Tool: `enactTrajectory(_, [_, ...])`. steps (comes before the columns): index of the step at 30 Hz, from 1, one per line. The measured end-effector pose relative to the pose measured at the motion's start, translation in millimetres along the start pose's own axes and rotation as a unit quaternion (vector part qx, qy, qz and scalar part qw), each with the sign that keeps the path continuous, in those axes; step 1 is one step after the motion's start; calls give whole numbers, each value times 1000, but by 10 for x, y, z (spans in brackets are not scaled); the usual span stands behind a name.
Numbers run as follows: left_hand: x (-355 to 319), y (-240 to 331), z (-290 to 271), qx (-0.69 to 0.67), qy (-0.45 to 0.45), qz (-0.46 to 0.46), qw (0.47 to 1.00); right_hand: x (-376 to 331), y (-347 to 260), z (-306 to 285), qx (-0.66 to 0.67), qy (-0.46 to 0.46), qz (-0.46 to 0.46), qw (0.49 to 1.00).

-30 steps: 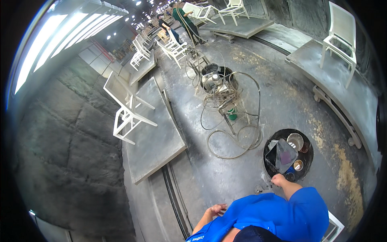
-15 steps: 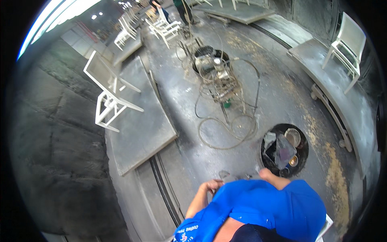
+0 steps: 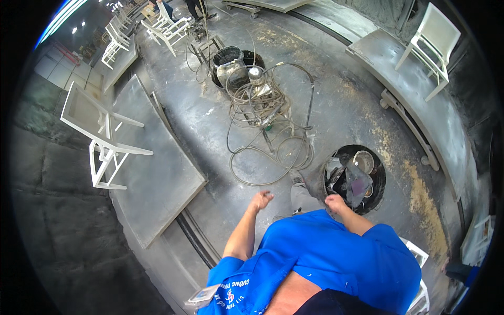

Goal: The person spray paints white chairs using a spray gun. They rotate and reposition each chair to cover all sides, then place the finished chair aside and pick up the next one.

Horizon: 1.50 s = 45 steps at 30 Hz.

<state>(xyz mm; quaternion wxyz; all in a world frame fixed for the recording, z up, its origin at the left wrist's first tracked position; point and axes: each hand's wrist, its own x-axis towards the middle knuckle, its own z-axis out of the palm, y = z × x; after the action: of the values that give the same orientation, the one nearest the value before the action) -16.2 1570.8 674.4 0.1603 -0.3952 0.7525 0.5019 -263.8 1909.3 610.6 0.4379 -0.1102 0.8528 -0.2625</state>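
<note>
My left hand is held over the grey floor, left of my outstretched leg. Its fingers are loosely bent and partly apart, with nothing seen in them. My right hand is curled closed beside the near left rim of a round dark tub, and I see nothing in it. Inside the tub lie a crumpled sheet, a pale round container and other scraps. Ahead stands a spray pump wrapped in coiled hoses that spread onto the floor.
White chairs stand on a low platform at left and another at right. A dark-stained bucket sits behind the pump. White chair parts show by my right side. People stand far off; a dark sleeve enters at right.
My left hand has lifted away from my lap to the left and come into fuller view. The view has shifted; my leg and shoe now show between my hands.
</note>
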Motion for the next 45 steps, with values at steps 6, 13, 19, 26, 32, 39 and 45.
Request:
enactTrajectory(6, [982,1191,-715,10,53,107,993,64,337,-550,35,-16,155,987])
enactTrajectory(13, [2426,2169,-1346,173,156,108,967,271,-431,-1127,285,76,130,947])
enactTrajectory(19, [3350,2374,-1371,190,118,4,975,50,-426,-1396,302,138,96,938])
enactTrajectory(26, [3654,2547,-1224,155,40,-178,971,-598,515,-1099,227,146,251,930])
enactTrajectory(32, [3552,2623,-1356,186,15,-171,968,-499,511,-987,212,100,198,952])
enactTrajectory(39, [3498,2693,-1523,262,2,-67,963,126,-218,-1430,267,91,103,954])
enactTrajectory(45, [3158,3321,-2262,346,43,17,937,537,-548,-1723,266,61,125,954])
